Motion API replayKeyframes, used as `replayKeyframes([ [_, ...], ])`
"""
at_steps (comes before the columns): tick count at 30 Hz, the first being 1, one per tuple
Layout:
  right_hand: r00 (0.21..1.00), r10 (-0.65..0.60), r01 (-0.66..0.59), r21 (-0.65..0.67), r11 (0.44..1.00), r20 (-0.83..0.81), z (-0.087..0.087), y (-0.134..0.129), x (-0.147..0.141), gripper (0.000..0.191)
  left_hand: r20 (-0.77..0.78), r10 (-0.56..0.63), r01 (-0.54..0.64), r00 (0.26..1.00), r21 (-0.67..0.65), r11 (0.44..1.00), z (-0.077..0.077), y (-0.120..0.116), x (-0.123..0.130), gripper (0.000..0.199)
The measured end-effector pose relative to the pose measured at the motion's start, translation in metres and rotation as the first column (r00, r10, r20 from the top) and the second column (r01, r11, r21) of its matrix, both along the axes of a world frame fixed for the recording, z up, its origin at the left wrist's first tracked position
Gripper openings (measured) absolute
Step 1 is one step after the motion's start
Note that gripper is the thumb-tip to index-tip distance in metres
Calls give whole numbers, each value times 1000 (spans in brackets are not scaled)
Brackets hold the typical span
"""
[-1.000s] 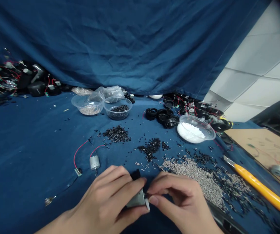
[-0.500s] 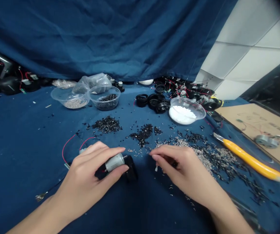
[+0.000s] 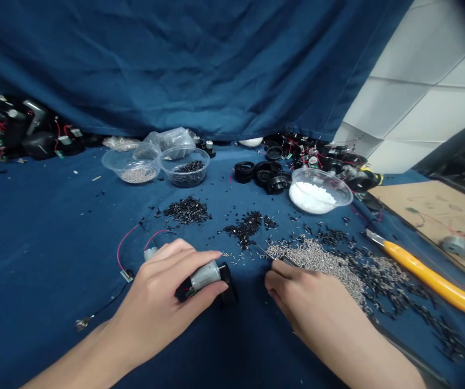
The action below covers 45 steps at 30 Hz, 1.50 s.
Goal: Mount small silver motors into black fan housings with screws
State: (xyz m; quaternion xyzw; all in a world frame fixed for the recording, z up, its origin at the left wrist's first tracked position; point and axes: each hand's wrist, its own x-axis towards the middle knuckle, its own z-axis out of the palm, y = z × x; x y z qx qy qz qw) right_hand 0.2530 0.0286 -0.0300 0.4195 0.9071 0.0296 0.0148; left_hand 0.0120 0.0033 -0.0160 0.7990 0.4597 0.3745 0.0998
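Observation:
My left hand (image 3: 167,302) is closed around a small silver cylindrical motor (image 3: 206,275), thumb below and fingers above. At the motor's right end is a black round housing (image 3: 229,289), its lower side in shadow. My right hand (image 3: 303,297) is curled shut at the edge of a pile of small silver screws (image 3: 317,259). From its fingers a slim tool (image 3: 265,253) with a thin metal shaft points up and left; its exact kind is hidden. Behind my left hand, part of another grey motor (image 3: 150,253) shows, with red wires.
Black screws (image 3: 187,209) and small black pieces (image 3: 246,227) lie in heaps ahead. Clear bowls hold silver screws (image 3: 138,174), black screws (image 3: 191,167) and white material (image 3: 311,197). A yellow utility knife (image 3: 431,275) lies right, blade out, near a cardboard sheet (image 3: 414,194).
My right hand has turned palm down and moved slightly right and down, and the thin shaft now sticks out from it. My left hand still grips the motor. The whole view has shifted slightly.

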Motion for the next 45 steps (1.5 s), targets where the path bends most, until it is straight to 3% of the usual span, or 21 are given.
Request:
replayKeyframes([
  [3, 1000, -6, 6, -15, 1000, -17, 3, 0, -2, 14, -2, -3, 3, 1000, 9, 1000, -1, 0, -1, 23],
  [5, 991, -29, 10, -143, 990, -130, 8, 1, -2, 13, 1, -10, 10, 1000, 5, 1000, -2, 0, -1, 23],
  [8, 921, -142, -25, -419, 908, -363, 20, -1, -3, 13, 0, -45, 45, 999, -17, 999, -3, 0, 0, 24],
  [11, 810, -247, -103, -543, 834, -532, 28, -4, -6, 15, -11, -115, 115, 993, -11, 993, -6, -2, 2, 26],
  [18, 532, -339, -282, -539, 793, -776, 25, -10, -18, 8, 1, -192, 192, 981, 0, 981, -7, -6, 5, 31],
  [22, 481, -334, -289, -506, 813, -811, 21, -11, -20, 7, -25, -201, 201, 979, 8, 979, -4, -7, 6, 27],
  [27, 447, -293, -270, -440, 856, -845, 19, -10, -21, 20, -28, -211, 211, 977, 8, 977, -4, -8, 6, 28],
  [33, 477, -241, -275, -404, 873, -845, 17, -8, -19, 17, -28, -227, 227, 974, -12, 974, -7, -7, 6, 26],
  [40, 630, 10, -306, -237, 922, -777, 10, -8, -14, 10, -45, -221, 218, 974, -66, 974, -10, -7, 4, 25],
  [45, 711, -1, -288, -292, 912, -703, 12, -7, -17, 15, -44, -222, 218, 974, -79, 973, -8, -8, 3, 26],
])
